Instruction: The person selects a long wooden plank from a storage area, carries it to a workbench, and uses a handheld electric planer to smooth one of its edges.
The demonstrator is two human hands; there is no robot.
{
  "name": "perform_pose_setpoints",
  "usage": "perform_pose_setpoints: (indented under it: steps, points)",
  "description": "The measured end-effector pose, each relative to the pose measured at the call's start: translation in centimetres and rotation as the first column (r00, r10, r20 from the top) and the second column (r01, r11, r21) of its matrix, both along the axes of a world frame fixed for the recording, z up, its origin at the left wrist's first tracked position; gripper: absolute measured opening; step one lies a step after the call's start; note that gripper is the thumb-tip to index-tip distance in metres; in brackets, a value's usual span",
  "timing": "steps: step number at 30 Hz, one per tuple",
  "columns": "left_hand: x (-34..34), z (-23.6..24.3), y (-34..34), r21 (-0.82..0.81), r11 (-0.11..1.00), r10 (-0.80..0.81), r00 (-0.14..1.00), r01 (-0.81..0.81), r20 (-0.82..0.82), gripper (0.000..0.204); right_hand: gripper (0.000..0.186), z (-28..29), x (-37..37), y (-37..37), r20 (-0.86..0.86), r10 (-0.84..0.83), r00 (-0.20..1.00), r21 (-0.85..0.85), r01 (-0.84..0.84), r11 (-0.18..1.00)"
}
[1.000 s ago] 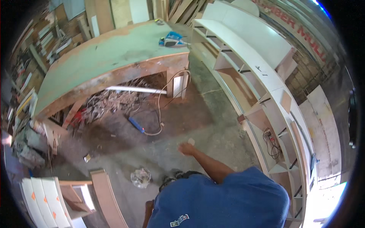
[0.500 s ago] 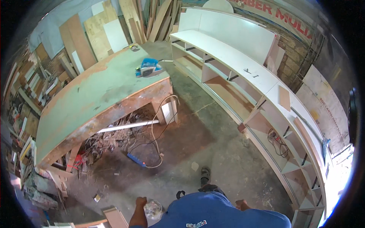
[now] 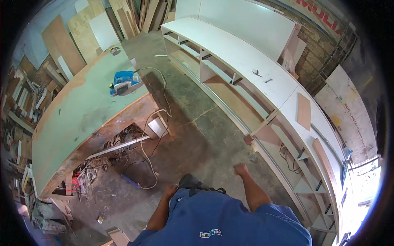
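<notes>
My left hand (image 3: 171, 190) hangs close to the front of my blue shirt (image 3: 230, 219), small in the picture, with its fingers curled in and nothing visible in them. Farther forward, over the concrete floor, my right hand (image 3: 241, 169) swings out with its fingers loosely apart and holds nothing that I can see. Neither hand touches the furniture. The long white cabinet (image 3: 234, 47), with open compartments and metal runners, is to the right. To the left is a green-topped workbench (image 3: 78, 106), and a blue electric planer (image 3: 125, 83) rests near its right edge.
A pale cord (image 3: 144, 149) loops down from the bench to a blue power strip (image 3: 130, 180) on the floor. Wood strips (image 3: 303, 110) and small metal tools (image 3: 257, 73) lie on the cabinet top. Boards (image 3: 63, 45) lean at the back left. Scraps pile up under the bench.
I have moved forward and the view has turned slightly right. My right hand has swung forward, away from my body. The clear plastic bag beside my left hand is out of sight.
</notes>
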State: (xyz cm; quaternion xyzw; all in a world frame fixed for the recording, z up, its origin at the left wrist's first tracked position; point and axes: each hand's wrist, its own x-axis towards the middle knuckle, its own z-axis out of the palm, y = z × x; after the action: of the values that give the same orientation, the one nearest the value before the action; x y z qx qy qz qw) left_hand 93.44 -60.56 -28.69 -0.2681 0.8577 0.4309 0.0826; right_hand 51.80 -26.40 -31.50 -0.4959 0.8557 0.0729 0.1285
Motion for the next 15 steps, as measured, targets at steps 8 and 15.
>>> perform_pose_setpoints:
  steps: [8, 15]
  points:
    - [-3.5, -4.7, -11.1, 0.242, 0.882, 0.164, 0.745, -0.405, 0.647, 0.044, 0.027, -4.3, -9.3, -11.4, 0.031, 0.09, 0.995, -0.082, -0.088, 0.993]
    - [-21.9, -5.0, -22.7, -0.274, 0.931, -0.148, 0.937, 0.24, 0.317, 0.032, 0.033, -6.0, -13.6, -4.6, 0.538, -0.68, 0.499, 0.466, 0.496, 0.733]
